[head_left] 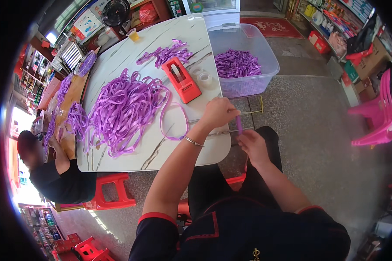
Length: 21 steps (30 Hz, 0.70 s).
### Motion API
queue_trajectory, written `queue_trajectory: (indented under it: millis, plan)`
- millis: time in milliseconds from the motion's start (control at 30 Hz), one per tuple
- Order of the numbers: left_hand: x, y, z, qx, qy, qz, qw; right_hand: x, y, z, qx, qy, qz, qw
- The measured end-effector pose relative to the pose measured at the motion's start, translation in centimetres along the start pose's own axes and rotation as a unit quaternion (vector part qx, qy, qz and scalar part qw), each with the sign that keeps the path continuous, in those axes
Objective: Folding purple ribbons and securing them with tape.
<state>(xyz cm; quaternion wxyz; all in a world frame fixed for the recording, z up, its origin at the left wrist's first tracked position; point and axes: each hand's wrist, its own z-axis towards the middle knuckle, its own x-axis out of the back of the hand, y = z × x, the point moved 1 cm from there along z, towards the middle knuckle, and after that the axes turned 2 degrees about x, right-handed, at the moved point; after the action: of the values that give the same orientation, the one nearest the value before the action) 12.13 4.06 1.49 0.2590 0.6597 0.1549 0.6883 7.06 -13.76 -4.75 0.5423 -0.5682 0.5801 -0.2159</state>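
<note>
Just off the table's right edge, a short purple ribbon strip (239, 124) is stretched between my two hands. My left hand (221, 113) pinches its upper end, and my right hand (253, 147) pinches the lower end. A big tangled pile of purple ribbons (125, 111) lies on the marble-patterned table (194, 157), with one loop trailing toward my left forearm. Above my left hand stands a red tape dispenser (181, 80), with clear tape rolls (204, 78) beside it. Farther back is a smaller heap of purple ribbon pieces (172, 53).
At the table's right side, a clear plastic bin (265, 82) holds many folded purple pieces. A cup of yellow drink (134, 35) stands at the far edge. To the left, another person (63, 174) works at a wooden table. Pink stacked chairs (379, 108) stand right.
</note>
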Motion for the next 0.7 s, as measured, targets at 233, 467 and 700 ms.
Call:
queue_trajectory:
  millis: [233,467,700]
  plan:
    - [-0.4,2.1,-3.4,-0.038,0.162,-0.108,0.98,-0.1,-0.8,-0.3,-0.038,-0.017,-0.027,0.999]
    - [-1.9,6.6,-11.9,0.263,-0.029,-0.621,0.737,0.1,-1.4,-0.5,-0.015,-0.058,-0.054,0.997]
    - [-4.4,6.2,-10.4,0.257,-0.054,-0.86,0.437,0.1,-1.6,-0.4,0.001,-0.061,-0.057,0.997]
